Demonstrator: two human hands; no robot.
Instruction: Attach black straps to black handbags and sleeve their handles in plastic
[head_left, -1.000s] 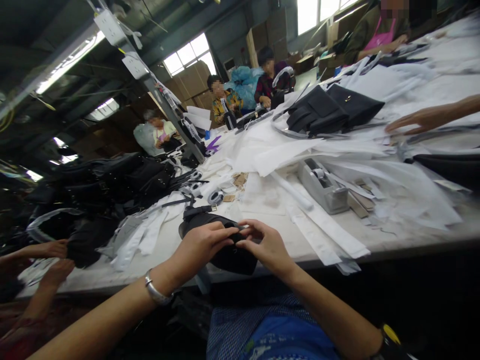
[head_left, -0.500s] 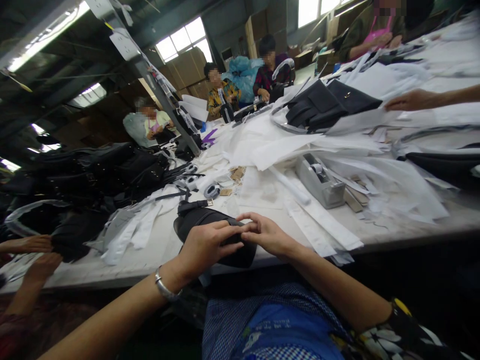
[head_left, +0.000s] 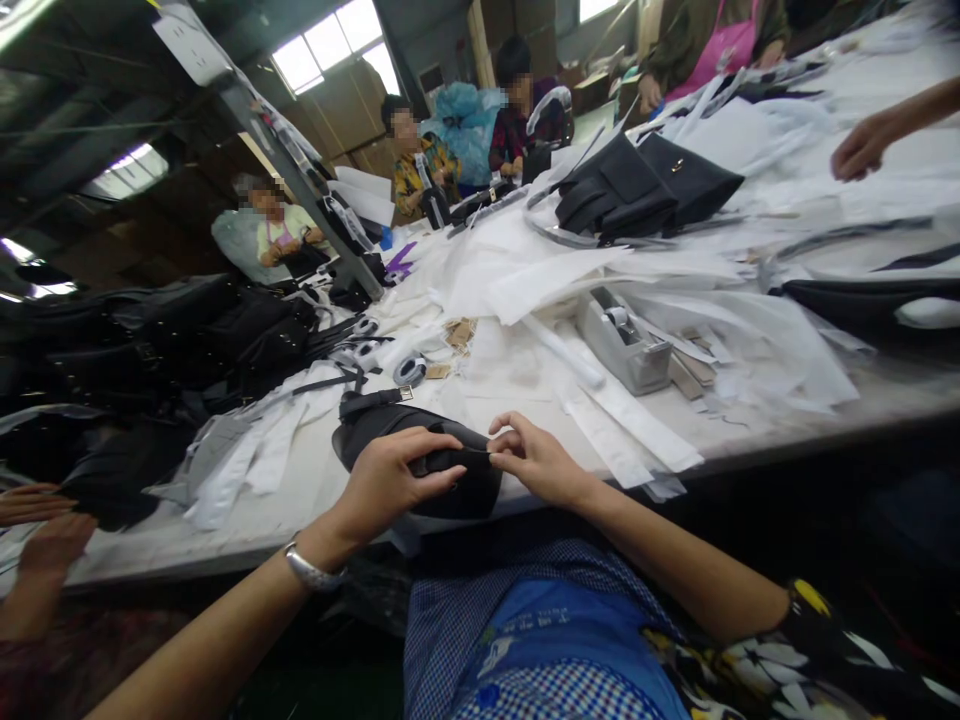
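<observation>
A small black bag (head_left: 382,428) lies at the near edge of the white table (head_left: 300,500), its strap with a metal buckle (head_left: 375,398) pointing away from me. My left hand (head_left: 390,475) grips the bag's near side, fingers curled over it. My right hand (head_left: 534,460) pinches something small at the bag's right end; what it pinches is too small to make out. A silver bracelet circles my left wrist.
A grey tape dispenser (head_left: 626,345) sits among white paper strips (head_left: 622,420). Black bags are heaped at the left (head_left: 187,340) and at the far centre (head_left: 637,190). Tape rolls (head_left: 409,370) lie behind the bag. Other people's hands show at the left (head_left: 37,530) and right (head_left: 862,145).
My hands and the bag have shifted slightly left and up in view. My fingers moved apart a little on the bag. The other person's hand at the right pulled back.
</observation>
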